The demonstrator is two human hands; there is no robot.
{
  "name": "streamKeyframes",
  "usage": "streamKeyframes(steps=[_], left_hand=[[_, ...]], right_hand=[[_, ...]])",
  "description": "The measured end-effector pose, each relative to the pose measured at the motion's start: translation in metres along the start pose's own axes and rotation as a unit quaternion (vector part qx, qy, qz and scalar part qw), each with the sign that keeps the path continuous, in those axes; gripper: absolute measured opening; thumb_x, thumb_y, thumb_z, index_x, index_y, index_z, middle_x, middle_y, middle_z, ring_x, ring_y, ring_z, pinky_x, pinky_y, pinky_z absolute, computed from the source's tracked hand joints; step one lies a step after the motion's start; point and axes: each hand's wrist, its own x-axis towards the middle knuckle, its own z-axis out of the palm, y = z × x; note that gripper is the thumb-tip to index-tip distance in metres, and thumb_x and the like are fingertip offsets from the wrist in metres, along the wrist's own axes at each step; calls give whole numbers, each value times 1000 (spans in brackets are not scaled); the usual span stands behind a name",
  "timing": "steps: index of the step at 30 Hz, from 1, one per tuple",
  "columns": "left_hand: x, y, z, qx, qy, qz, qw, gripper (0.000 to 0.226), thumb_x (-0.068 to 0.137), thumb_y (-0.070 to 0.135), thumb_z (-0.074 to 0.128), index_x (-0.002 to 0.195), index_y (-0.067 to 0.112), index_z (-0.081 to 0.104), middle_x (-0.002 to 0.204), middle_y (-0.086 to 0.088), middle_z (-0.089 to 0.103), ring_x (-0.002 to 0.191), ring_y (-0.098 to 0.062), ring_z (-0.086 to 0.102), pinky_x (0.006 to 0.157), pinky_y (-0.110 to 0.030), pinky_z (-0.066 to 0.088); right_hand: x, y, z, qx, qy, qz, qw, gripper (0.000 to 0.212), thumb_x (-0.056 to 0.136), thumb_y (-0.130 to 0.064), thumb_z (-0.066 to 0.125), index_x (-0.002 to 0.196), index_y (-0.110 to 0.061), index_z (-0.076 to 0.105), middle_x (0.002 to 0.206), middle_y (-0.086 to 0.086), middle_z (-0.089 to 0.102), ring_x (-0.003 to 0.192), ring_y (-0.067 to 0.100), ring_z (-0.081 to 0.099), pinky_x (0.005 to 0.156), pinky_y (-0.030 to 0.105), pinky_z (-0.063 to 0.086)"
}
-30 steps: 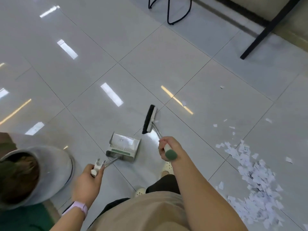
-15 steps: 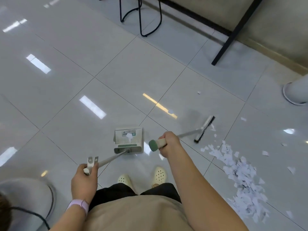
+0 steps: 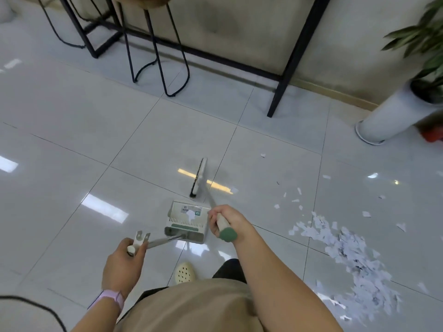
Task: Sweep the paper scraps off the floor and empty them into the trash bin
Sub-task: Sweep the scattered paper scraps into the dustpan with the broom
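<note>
Right hand (image 3: 227,222) gripped broom (image 3: 200,178), head at 12 o'clock, ready to sweep | left hand (image 3: 124,259) gripped dustpan (image 3: 187,221) handle, pan set to catch | paper scraps (image 3: 347,250) piled at 3 o'clock, unswept | bin unseen

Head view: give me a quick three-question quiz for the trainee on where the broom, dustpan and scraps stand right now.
1. True or false: the right hand grips the broom near its green handle end.
2. Which hand holds the dustpan by its long handle?
3. Multiple choice: the main pile of paper scraps lies A) inside the dustpan, B) on the floor to the person's right, C) under the stool.

Key: 1 true. 2 the left hand. 3 B; the pan shows only a label and perhaps a scrap or two, and the broom head is well left of the pile.
</note>
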Motion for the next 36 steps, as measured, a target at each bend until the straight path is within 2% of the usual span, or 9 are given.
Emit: streamKeyframes(steps=[4, 8, 14, 17, 22, 26, 29, 33, 36], left_hand=[[26, 3, -17, 5, 4, 8, 1000, 31, 97, 40, 63, 78, 17, 54, 58, -8, 60, 57, -30, 57, 52, -34, 43], [55, 13, -21, 33, -1, 21, 999, 31, 97, 41, 62, 79, 16, 55, 60, -8, 61, 58, -30, 58, 53, -33, 45], [87, 47, -4, 109, -32, 34, 993, 30, 96, 46, 60, 84, 19, 55, 60, -6, 63, 62, -29, 58, 55, -35, 43], [95, 75, 19, 121, -43, 28, 991, 32, 95, 47, 61, 84, 18, 55, 65, -7, 63, 68, -35, 57, 63, -40, 47], [113, 126, 61, 152, -61, 51, 985, 34, 96, 48, 59, 86, 16, 55, 71, -12, 62, 72, -38, 53, 68, -42, 48], [114, 169, 89, 147, -67, 67, 985, 35, 96, 52, 54, 86, 18, 53, 68, -11, 63, 70, -38, 56, 65, -40, 46], [113, 201, 106, 147, -68, 83, 983, 36, 96, 55, 52, 86, 20, 53, 66, -10, 63, 68, -38, 57, 63, -40, 46], [118, 244, 127, 133, -63, 96, 985, 34, 96, 53, 55, 89, 20, 55, 62, -7, 63, 66, -36, 56, 62, -38, 45], [127, 271, 140, 115, -57, 98, 987, 33, 96, 51, 55, 87, 19, 55, 58, -6, 63, 61, -29, 59, 59, -36, 45]], right_hand=[[22, -10, 21, 1, -21, 17, 1000, 11, 90, 5, 51, 97, -3, 52, 57, 6, 53, 39, 8, 49, 35, 17, 45], [41, -38, 2, 108, -43, 36, 993, 11, 91, 3, 52, 98, -5, 51, 61, 5, 53, 38, 8, 50, 35, 16, 45], [11, -71, -141, 274, 24, -5, 961, 31, 80, 9, 61, 107, -3, 49, 73, 5, 52, 38, 8, 47, 35, 17, 46], [-23, -78, -203, 303, 67, -33, 950, 5, 93, -2, 52, 96, -5, 49, 69, 3, 50, 34, 8, 45, 32, 16, 43], [-36, -117, -229, 248, 181, -60, 950, 22, 97, -3, 43, 76, -9, 45, 47, 3, 43, 27, 9, 41, 28, 16, 37], [-42, -160, -220, 146, 246, -109, 952, 27, 88, 7, 42, 66, -8, 46, 53, 7, 45, 29, 13, 44, 32, 20, 39], [-49, -188, -208, 153, 222, -129, 954, 24, 90, 8, 43, 72, -8, 48, 66, 8, 45, 35, 11, 44, 35, 20, 41], [-50, -219, -173, 158, 147, -120, 969, 10, 94, 3, 49, 101, -4, 48, 64, 5, 44, 44, 9, 42, 38, 19, 40], [-38, -256, -144, 146, 89, -117, 978, 8, 96, -2, 53, 97, -8, 47, 53, 1, 41, 40, 8, 42, 36, 17, 38]])
